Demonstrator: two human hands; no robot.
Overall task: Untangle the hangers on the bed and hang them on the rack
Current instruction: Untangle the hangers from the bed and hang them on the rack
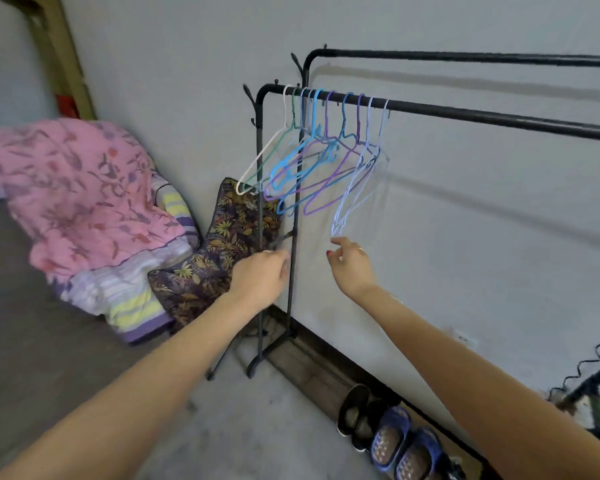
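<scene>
**Hangers on the rail, both hands below them**

A row of coloured hangers (321, 157) hangs on the front rail of the black rack (465, 114), bunched near its left end. The right hand (352, 268) hovers just under the palest hanger, fingers loosely curled, grasping nothing. The left hand (262, 277) reaches beside the rack's upright post; whether it grips anything, I cannot tell

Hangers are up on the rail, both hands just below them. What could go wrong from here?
1. The hangers hang bunched and overlapping at the rail's left end; they may catch on each other again.
2. The right hand is just under the pale hanger; a nudge could swing it or lift its hook.
3. The left hand is at the rack's post; a bump may shake the rack.
</scene>
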